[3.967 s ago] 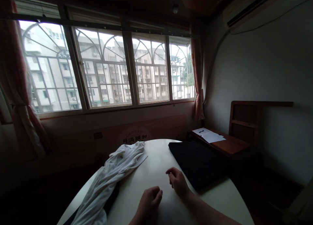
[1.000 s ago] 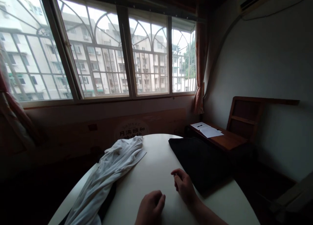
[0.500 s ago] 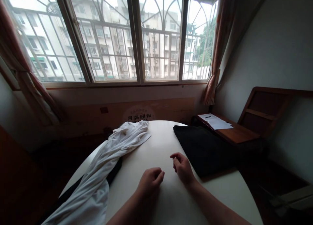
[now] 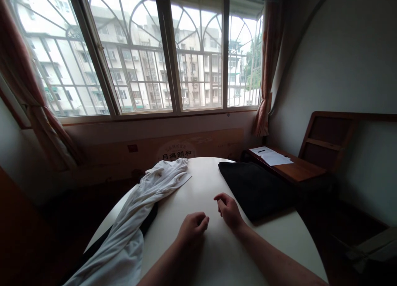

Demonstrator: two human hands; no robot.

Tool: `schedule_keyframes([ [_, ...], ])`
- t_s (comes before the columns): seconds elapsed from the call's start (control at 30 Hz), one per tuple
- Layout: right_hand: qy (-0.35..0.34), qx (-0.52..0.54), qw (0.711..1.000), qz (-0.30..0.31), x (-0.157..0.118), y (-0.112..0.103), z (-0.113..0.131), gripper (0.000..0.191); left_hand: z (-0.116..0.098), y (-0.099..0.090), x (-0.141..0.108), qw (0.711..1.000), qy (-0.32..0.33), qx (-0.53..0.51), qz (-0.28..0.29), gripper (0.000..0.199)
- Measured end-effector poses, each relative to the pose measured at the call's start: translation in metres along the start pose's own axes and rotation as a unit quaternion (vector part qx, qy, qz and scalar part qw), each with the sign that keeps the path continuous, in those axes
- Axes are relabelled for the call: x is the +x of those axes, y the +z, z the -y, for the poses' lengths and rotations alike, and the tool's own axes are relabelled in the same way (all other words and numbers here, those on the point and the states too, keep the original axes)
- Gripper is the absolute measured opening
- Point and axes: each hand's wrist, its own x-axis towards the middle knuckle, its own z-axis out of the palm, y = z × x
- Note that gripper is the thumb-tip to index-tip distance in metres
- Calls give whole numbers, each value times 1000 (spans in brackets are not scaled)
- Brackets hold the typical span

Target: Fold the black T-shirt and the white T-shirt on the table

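My left hand (image 4: 192,230) rests closed on the white round table (image 4: 173,253), with nothing visible in its curled fingers. To its right and a bit farther off is my right hand (image 4: 228,210), loosely curled, the index finger partly extended and a gap showing under it; it holds nothing. A rumpled white cloth (image 4: 130,219) lies along the table's left side, over part of a dark cloth (image 4: 149,220). Just right of my right hand, a folded black cloth (image 4: 254,188) lies flat. Neither hand touches a cloth.
Beyond the table's right side stands a low wooden table (image 4: 305,168) with white papers (image 4: 274,157) and a dark pen on them. A large cardboard panel (image 4: 217,141) leans under the barred window. Curtains (image 4: 45,116) hang at both sides.
The camera view has tilted and shifted slightly, so the window sits lower in the picture. Both hands keep nearly the same pose and place; the cloths have not moved on the table.
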Motion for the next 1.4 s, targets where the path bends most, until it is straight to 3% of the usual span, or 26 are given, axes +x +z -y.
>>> schedule_keyframes([
  [0.53,-7,9,1000,0,1,6,-2,22,8,1,2,1000,2,5,-2,38],
  [1.4,14,-1,1000,9,-4,2,0,24,0,-1,-4,1000,-11,4,2,35],
])
